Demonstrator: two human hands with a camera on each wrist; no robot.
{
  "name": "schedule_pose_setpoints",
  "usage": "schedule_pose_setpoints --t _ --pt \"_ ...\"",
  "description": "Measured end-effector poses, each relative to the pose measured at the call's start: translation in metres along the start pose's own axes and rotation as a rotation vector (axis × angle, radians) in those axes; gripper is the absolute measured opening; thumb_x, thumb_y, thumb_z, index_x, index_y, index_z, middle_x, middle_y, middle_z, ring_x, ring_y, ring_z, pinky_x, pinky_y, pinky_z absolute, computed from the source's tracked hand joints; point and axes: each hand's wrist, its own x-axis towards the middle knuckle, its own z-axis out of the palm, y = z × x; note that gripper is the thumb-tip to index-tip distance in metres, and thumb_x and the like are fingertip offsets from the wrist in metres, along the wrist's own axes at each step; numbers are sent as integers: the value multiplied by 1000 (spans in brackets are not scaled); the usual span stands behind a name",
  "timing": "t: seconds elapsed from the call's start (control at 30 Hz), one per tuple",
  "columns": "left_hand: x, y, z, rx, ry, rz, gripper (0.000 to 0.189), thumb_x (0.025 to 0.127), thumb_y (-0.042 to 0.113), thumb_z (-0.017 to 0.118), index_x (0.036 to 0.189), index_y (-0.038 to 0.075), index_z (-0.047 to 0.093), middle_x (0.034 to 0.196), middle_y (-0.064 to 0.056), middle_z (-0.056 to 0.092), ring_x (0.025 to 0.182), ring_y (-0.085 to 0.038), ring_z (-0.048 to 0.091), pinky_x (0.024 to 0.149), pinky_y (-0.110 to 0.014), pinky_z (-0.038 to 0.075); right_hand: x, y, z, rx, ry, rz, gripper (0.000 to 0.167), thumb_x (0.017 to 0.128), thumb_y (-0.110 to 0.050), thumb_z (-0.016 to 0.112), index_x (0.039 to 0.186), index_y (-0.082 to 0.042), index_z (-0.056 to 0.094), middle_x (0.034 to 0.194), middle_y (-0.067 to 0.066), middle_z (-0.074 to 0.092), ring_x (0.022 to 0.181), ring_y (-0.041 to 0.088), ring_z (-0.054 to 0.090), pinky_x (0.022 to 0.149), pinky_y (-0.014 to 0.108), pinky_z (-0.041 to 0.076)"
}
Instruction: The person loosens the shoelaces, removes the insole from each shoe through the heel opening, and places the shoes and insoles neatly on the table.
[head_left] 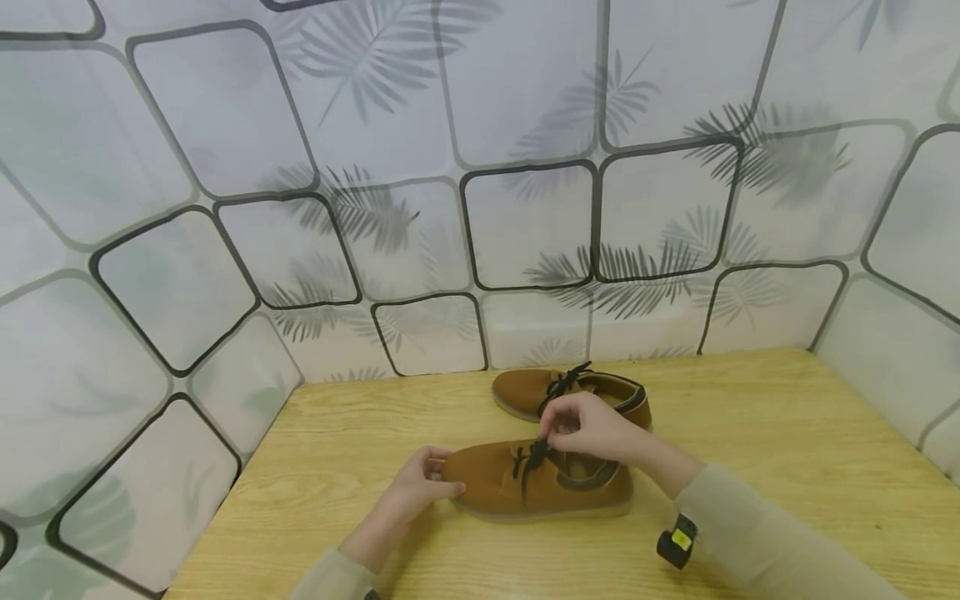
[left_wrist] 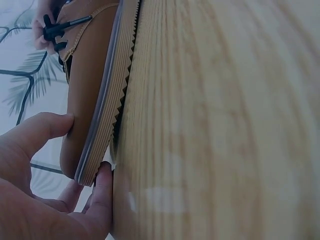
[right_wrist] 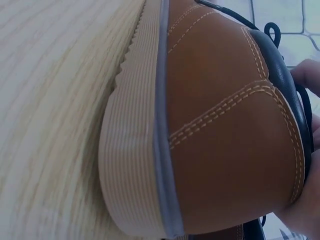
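Observation:
The nearer brown shoe [head_left: 487, 475] lies sole down on the table, its toe pointing left. My left hand [head_left: 420, 483] grips that toe; in the left wrist view the thumb [left_wrist: 55, 124] presses the upper while a fingertip [left_wrist: 104, 175] sits against the sole's edge. Above the shoe's opening, my right hand [head_left: 592, 429] pinches at the black shoelace [head_left: 537, 454], which looks tied in a bow. Exactly which part of the lace lies between the fingertips is hidden. The right wrist view shows the stitched heel [right_wrist: 230, 165] close up, with my right hand [right_wrist: 305, 200] beside the collar.
A matching brown shoe [head_left: 521, 387] with a black lace stands just behind, parallel to the first. Both are on a wood-grain table [head_left: 360, 433]. Patterned white sheeting [head_left: 405, 250] rises behind and at the sides of the table. A black strap device [head_left: 677, 540] hangs at my right wrist.

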Motion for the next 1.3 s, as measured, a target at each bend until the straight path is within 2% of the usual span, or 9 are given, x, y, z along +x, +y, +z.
schedule_pose_setpoints --t 0.17,0.33,0.6,0.87,1.03,1.3 --pt "1 -1 0 -2 13 -11 61 84 1 80 138 -3 53 125 -19 60 108 -26 60 96 -43 49 0 1 2 41 74 31 8 92 0 69 99 2 73 93 7 72 79 8 62 72 24 53" --pt "0 -1 -1 0 -10 0 62 85 1 80 139 -4 51 126 -19 60 108 -25 60 97 -43 49 -1 2 1 95 142 87 9 94 -1 69 100 5 72 95 4 70 82 9 62 74 25 55" --pt "2 -2 1 -6 16 -2 60 84 -1 80 138 -4 53 123 -19 61 106 -25 61 96 -43 49 -1 2 0 144 241 167 10 95 -3 67 101 3 73 108 9 73 88 13 61 78 26 54" --pt "2 -4 1 -11 13 3 60 84 -1 80 138 -4 53 122 -18 62 105 -24 61 96 -42 49 -2 1 0 221 311 193 16 96 -6 66 107 6 71 114 6 73 99 9 62 84 26 53" --pt "2 -4 1 -12 12 3 60 84 -1 79 138 -4 53 122 -18 61 105 -24 61 96 -42 50 -2 -2 1 193 284 174 12 97 -4 64 103 4 69 110 4 71 95 11 60 83 27 52" --pt "3 -4 1 -4 21 -3 60 84 -1 80 138 -3 54 123 -18 61 106 -25 61 97 -44 49 -1 -2 2 7 99 59 8 96 -3 63 98 1 69 101 9 71 88 9 62 80 24 53"
